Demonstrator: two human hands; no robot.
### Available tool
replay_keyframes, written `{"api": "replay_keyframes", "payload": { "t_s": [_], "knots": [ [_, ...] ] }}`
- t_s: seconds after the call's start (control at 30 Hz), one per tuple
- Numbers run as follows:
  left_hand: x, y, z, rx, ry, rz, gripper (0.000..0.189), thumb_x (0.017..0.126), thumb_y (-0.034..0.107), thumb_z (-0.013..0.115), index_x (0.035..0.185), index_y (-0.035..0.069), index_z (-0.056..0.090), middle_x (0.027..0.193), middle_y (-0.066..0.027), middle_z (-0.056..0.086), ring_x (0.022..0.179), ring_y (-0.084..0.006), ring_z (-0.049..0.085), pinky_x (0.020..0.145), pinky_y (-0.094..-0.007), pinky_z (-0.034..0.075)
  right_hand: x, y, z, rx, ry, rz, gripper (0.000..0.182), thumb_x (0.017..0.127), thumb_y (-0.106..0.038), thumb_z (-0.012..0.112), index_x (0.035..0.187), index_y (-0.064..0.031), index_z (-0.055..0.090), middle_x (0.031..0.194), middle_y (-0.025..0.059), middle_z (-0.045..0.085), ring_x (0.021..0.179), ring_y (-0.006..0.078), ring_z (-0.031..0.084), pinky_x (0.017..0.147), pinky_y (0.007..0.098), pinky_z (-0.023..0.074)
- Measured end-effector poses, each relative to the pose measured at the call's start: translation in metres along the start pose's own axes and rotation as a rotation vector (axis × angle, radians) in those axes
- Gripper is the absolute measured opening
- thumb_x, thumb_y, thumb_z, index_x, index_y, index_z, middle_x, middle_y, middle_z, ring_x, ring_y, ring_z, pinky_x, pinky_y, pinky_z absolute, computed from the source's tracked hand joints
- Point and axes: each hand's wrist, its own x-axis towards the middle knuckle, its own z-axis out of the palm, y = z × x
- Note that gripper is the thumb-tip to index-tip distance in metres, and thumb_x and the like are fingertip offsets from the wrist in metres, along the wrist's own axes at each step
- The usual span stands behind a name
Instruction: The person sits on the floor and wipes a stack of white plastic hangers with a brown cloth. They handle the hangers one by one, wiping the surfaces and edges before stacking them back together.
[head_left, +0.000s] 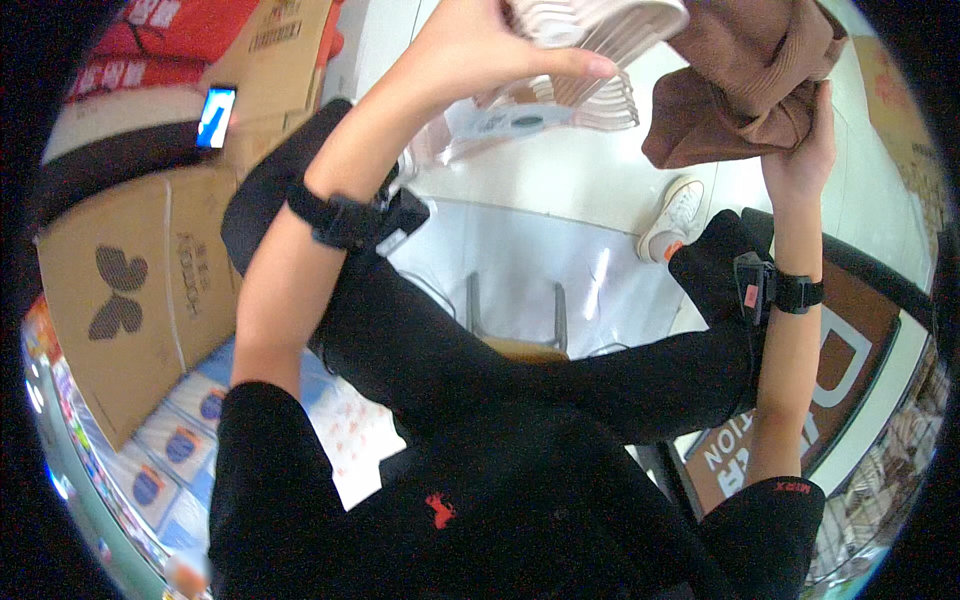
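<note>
At the top of the head view, my left hand (502, 52) grips a bundle of pale pinkish plastic pieces (600, 30), nested like clothes hangers. Their upper part is cut off by the picture's edge. Below the bundle hangs clear plastic wrapping (499, 124) with a printed patch. My right hand (802, 157) holds up a folded brown fabric item (739, 97) from its lower right side; most of the fingers are hidden by the cloth. The bundle and the cloth are apart, both raised over the pale floor.
Cardboard boxes (142, 285) stand at the left, beside a lit phone (216, 117) and red packaging (165, 37). Blue-and-white packs (176, 442) lie lower left. A brown printed board (847, 375) is at the right, near a wire rack (885, 480). A white shoe (675, 214) rests ahead.
</note>
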Motion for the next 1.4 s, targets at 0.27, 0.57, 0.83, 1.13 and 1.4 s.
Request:
{"api": "replay_keyframes", "payload": {
  "t_s": [0.27,0.57,0.83,1.13,1.4],
  "knots": [
    [0.015,-0.035,-0.014,-0.065,0.349,0.121,0.037,0.075,0.025,0.084,0.098,0.001,0.068,0.092,-0.0051,0.069,0.082,-0.0104,0.064,0.075,-0.0269,0.051,0.014,0.001,-0.036,-0.726,-0.401,-0.108,0.058,0.095,-0.050,0.053,0.118,0.0031,0.058,0.114,0.0097,0.066,0.103,0.0237,0.065,0.089,0.0357,0.0495],
    [0.014,-0.038,-0.015,0.057,0.426,0.168,0.035,0.070,0.015,0.087,0.094,0.000,0.067,0.089,-0.0040,0.070,0.076,-0.0095,0.064,0.069,-0.0245,0.050,-0.002,0.009,-0.028,-1.610,-0.648,-0.419,0.038,0.072,-0.029,0.079,0.097,-0.0056,0.064,0.080,0.0198,0.068,0.078,0.0374,0.067,0.072,0.0427,0.0542],
    [0.014,-0.039,-0.011,0.132,0.430,0.185,0.035,0.070,0.018,0.088,0.092,0.000,0.066,0.083,-0.0038,0.069,0.072,-0.0091,0.064,0.065,-0.0249,0.050,0.013,-0.007,-0.065,-2.042,-0.604,-0.121,0.054,0.058,-0.024,0.084,0.100,-0.0019,0.056,0.092,0.0215,0.067,0.090,0.0411,0.065,0.078,0.0460,0.0542],
    [0.010,-0.027,-0.005,0.169,0.383,0.231,0.032,0.070,0.018,0.087,0.089,0.000,0.068,0.083,-0.0034,0.069,0.071,-0.0086,0.063,0.065,-0.0241,0.050,0.005,-0.013,-0.043,-1.665,-0.734,-0.368,0.033,0.077,-0.006,0.063,0.109,-0.0085,0.060,0.088,0.0206,0.067,0.084,0.0407,0.064,0.076,0.0461,0.0524],
    [0.012,-0.027,-0.005,0.257,0.366,0.245,0.037,0.069,0.020,0.088,0.089,-0.002,0.066,0.081,-0.0053,0.070,0.071,-0.0094,0.065,0.066,-0.0251,0.052,0.001,-0.037,-0.025,-1.608,-0.487,-1.000,0.017,0.089,-0.020,0.060,0.098,-0.0064,0.065,0.086,0.0134,0.066,0.077,0.0368,0.063,0.069,0.0434,0.0501]
  ]
}}
